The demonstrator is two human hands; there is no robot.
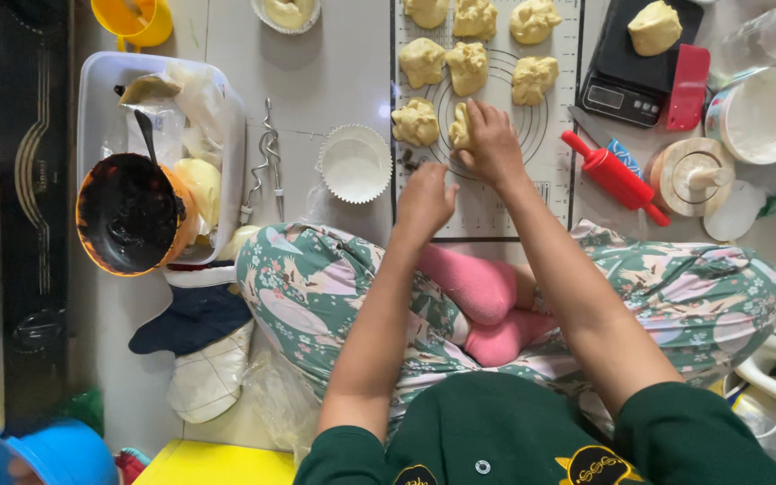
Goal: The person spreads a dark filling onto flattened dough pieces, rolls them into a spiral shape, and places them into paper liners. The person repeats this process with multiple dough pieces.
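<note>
I sit cross-legged on the floor before a baking mat (550, 171) with printed circles. My right hand (494, 142) presses down on a pale dough piece (460, 126) near the mat's middle, fingers curled over it. Just below, my left hand (424, 199) rests in a loose fist at the mat's near-left edge; I cannot see anything in it. Several more dough balls (467, 65) lie in rows at the mat's far end. A further ball (654, 27) sits on the black kitchen scale (630, 85).
A red rolling pin (612, 175), red scraper (689, 85), wooden mould (692, 175) and white bowl (761, 112) lie right. Paper cup liners (355, 163) and tongs (267, 162) lie left, beside a plastic tub (101, 81) holding an orange bowl of dark filling (129, 213). Oven mitts (199, 346) lie near my knee.
</note>
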